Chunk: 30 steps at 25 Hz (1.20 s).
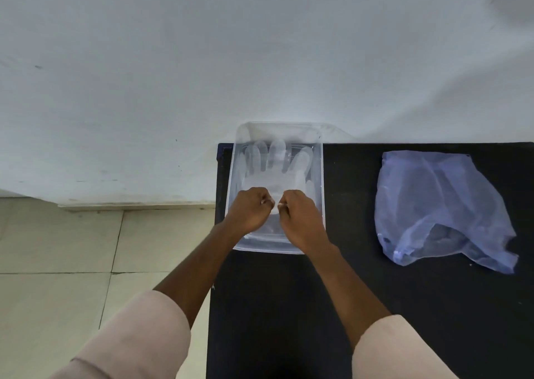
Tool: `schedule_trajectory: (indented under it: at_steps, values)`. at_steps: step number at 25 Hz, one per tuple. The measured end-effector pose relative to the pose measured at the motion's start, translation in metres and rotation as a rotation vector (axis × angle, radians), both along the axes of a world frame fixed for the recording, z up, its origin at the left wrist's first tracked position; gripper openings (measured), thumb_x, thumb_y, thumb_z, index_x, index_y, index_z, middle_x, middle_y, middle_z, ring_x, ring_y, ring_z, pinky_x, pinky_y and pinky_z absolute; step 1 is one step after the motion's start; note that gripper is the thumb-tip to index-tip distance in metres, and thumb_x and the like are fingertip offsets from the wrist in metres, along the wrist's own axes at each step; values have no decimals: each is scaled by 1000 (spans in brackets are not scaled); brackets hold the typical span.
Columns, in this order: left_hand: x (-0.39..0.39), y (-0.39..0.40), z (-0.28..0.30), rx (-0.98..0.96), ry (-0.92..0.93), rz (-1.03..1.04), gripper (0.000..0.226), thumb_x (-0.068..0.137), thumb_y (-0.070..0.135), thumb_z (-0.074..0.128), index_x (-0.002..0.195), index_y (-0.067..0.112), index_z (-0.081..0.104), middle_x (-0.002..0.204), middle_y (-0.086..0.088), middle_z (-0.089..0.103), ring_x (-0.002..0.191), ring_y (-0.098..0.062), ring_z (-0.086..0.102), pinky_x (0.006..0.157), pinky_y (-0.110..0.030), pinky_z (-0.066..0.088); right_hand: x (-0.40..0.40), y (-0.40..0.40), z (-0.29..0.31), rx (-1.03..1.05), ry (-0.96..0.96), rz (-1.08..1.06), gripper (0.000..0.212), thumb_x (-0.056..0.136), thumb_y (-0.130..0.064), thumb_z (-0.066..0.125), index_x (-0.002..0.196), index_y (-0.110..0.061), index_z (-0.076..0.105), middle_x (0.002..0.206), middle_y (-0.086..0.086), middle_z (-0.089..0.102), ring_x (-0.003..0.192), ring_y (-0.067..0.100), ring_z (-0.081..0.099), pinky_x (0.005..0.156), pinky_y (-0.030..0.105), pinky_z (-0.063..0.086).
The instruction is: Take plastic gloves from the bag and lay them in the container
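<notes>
At the far left lies a pale tiled floor [57,248], meeting a white wall [202,60] that fills the upper part of the view. A light pink sleeve [138,338] covers the left upper arm, and the bare forearm reaches forward over the edge of a black table [289,306].

The left hand [250,208] is curled, its fingertips pinching the cuff edge of a clear plastic glove [276,170]. The glove lies spread inside a clear rectangular container [321,176], its five fingers fanned toward the wall and its cuff toward the person. The container sits at the table's far left corner, its far end against the wall.

Just beside the left hand, nearly touching it, the right hand [300,219] is curled in the same way and pinches the same cuff edge from the other side. Both hands hover within the container's near half, knuckles up. The right forearm runs back to a second light pink sleeve [398,349] at the lower right.

Well apart to the right, on the bare black tabletop, rests a crumpled translucent bluish plastic bag [433,205]. It lies slack with its opening toward the near side, and darker shapes show dimly through the film near that end; whether more gloves are inside I cannot tell
</notes>
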<state>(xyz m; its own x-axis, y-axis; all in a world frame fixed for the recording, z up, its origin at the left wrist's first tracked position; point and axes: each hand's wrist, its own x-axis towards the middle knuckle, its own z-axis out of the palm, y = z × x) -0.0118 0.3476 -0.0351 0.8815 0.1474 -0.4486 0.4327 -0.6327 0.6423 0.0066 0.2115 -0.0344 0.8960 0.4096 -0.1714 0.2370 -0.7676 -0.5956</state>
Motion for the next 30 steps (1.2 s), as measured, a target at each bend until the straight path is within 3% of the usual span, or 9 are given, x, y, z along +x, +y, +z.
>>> schedule_trajectory:
  at_steps: [4, 9, 12, 14, 17, 19, 22, 26, 30]
  values:
    - [-3, -1, 3, 27, 51, -80, 24, 97, 16, 50, 112, 8, 66, 121, -10, 67, 107, -24, 62, 90, -27, 43, -5, 4, 4, -128, 60, 17, 18, 97, -15, 47, 104, -6, 61, 106, 11, 64, 82, 18, 56, 75, 28, 44]
    - [8, 4, 21, -29, 153, -203, 37, 91, 7, 55, 127, 13, 58, 141, -8, 54, 124, -25, 53, 97, -27, 40, -15, 3, 32, -371, 142, 185, 32, 91, -19, 49, 122, -10, 50, 98, 10, 61, 89, 27, 59, 69, 34, 41]
    - [18, 7, 32, -6, 189, -263, 39, 94, 14, 53, 134, 16, 54, 149, -7, 44, 131, -27, 46, 104, -31, 36, -19, 3, 48, -464, 128, 273, 31, 90, -23, 50, 119, -11, 52, 83, 5, 52, 80, 23, 52, 68, 36, 40]
    - [23, 9, 35, 40, 150, -253, 38, 97, 20, 51, 134, 16, 53, 151, -6, 42, 134, -27, 43, 108, -33, 33, -16, 7, 53, -424, 78, 214, 25, 90, -23, 50, 111, -10, 55, 83, 5, 50, 81, 23, 52, 68, 35, 41]
    - [23, 12, 34, 95, 108, -229, 36, 96, 15, 52, 132, 15, 56, 149, -6, 45, 133, -27, 46, 109, -33, 34, -7, 9, 49, -356, 97, 135, 23, 92, -20, 49, 109, -6, 55, 96, 11, 61, 84, 25, 56, 69, 35, 45]
    - [20, 14, 30, 84, 151, -226, 39, 93, 5, 53, 132, 13, 56, 148, -8, 46, 131, -28, 46, 106, -32, 37, -5, 5, 42, -377, 182, 201, 21, 92, -14, 46, 109, -5, 56, 102, 14, 65, 79, 24, 54, 67, 33, 42]
    - [15, 15, 31, 59, 175, -222, 41, 93, 4, 52, 133, 11, 54, 148, -9, 46, 132, -27, 46, 105, -29, 36, -7, -4, 36, -418, 249, 308, 32, 92, -9, 45, 120, -7, 59, 115, 16, 65, 95, 29, 61, 79, 35, 50]
    - [11, 15, 45, -86, 24, -55, 32, 92, 17, 58, 124, 17, 61, 131, -7, 60, 114, -24, 59, 86, -24, 43, -9, -6, 36, -481, 246, 403, 38, 92, -12, 48, 129, -13, 57, 125, 15, 61, 106, 31, 59, 91, 39, 50]
    - [2, 12, 68, -288, -104, 77, 22, 93, 21, 59, 114, 23, 64, 106, 0, 68, 99, -15, 65, 79, -26, 47, -4, -11, 51, -153, 249, 244, 29, 94, -16, 52, 122, -15, 58, 127, 9, 63, 106, 26, 62, 86, 31, 51]
